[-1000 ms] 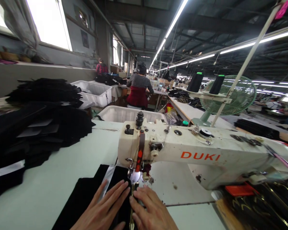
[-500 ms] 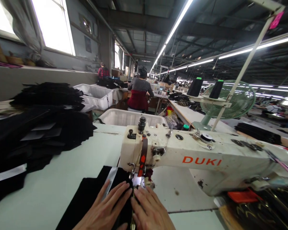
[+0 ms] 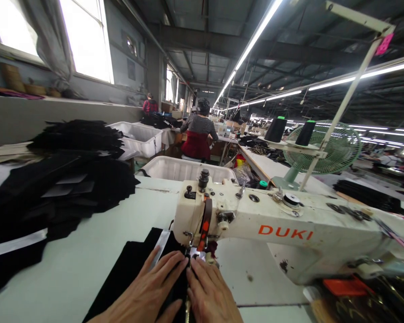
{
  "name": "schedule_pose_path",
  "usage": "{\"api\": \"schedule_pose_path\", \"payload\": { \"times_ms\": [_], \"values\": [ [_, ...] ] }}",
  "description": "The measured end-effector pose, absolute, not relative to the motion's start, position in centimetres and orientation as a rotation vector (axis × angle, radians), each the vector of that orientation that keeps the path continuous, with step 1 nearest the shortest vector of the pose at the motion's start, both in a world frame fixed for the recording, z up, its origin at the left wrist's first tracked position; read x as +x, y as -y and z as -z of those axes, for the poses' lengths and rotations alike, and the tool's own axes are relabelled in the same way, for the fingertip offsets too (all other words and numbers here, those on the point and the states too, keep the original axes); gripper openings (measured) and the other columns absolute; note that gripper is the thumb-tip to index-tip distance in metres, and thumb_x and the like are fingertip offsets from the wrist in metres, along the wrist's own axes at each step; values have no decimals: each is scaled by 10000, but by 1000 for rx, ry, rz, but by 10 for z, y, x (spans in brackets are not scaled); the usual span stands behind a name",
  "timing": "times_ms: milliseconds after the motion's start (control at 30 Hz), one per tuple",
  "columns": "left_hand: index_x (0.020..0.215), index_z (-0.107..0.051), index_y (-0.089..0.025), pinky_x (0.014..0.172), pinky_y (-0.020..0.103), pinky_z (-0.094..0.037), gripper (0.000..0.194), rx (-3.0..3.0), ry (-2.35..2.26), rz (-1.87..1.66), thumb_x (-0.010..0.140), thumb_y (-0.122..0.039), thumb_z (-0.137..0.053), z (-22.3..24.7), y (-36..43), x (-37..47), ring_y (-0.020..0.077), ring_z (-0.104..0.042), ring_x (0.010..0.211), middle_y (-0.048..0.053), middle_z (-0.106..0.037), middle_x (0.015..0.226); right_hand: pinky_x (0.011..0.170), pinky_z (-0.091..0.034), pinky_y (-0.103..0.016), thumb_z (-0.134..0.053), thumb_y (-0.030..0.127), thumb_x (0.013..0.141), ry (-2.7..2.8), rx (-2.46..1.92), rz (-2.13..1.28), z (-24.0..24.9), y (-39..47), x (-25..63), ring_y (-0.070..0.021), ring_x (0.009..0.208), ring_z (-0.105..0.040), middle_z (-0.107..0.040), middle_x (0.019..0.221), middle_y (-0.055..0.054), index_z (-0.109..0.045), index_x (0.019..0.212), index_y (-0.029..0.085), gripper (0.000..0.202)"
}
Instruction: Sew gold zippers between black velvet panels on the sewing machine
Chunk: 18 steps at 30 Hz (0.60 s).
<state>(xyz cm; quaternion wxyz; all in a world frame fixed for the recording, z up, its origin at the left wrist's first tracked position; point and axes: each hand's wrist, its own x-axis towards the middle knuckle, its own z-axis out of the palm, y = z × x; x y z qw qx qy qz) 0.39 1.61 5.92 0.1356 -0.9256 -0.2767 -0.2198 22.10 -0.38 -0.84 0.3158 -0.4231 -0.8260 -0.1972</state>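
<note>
My left hand lies flat with fingers stretched out on a black fabric piece. A white strip runs along the fabric near its far edge. My right hand rests palm down just right of it, fingers extended along the fabric's right edge. Between the hands runs a narrow gold-toothed strip that looks like a zipper. Both sets of fingertips are close in front of the lit needle area of a white sewing machine. The presser foot is mostly hidden by the machine head and my fingers.
Black fabric pieces are piled at left. White plastic bins stand behind the machine. Thread cones and a green fan are at right. Gold-toothed black strips lie front right. A person sits ahead, back turned.
The black fabric has slid slightly forward past the needle area, with both hands moving along on it. The camera view has shifted a little.
</note>
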Motion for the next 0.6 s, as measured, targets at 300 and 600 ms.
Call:
{"api": "schedule_pose_path", "payload": {
  "times_ms": [300,600],
  "values": [
    [1408,-511,-112,1028,369,-505,597,-2633,714,637,839,-251,-628,-59,-19,0,273,-591,1258,105,-613,1380,919,-594,-326,-558,279,989,2285,-1061,532,-13,5,227,-252,1095,-686,-677,1262,-95,-634,1262,130,321],
    [1538,-336,-158,1114,476,-393,668,-2836,791,493,930,-265,-592,-58,-18,-3,289,-482,1356,107,-476,1506,857,-634,-391,-547,277,975,2265,-1146,472,-7,6,226,-292,1116,-674,-627,1340,-50,-609,1311,156,363]
  ]
}}
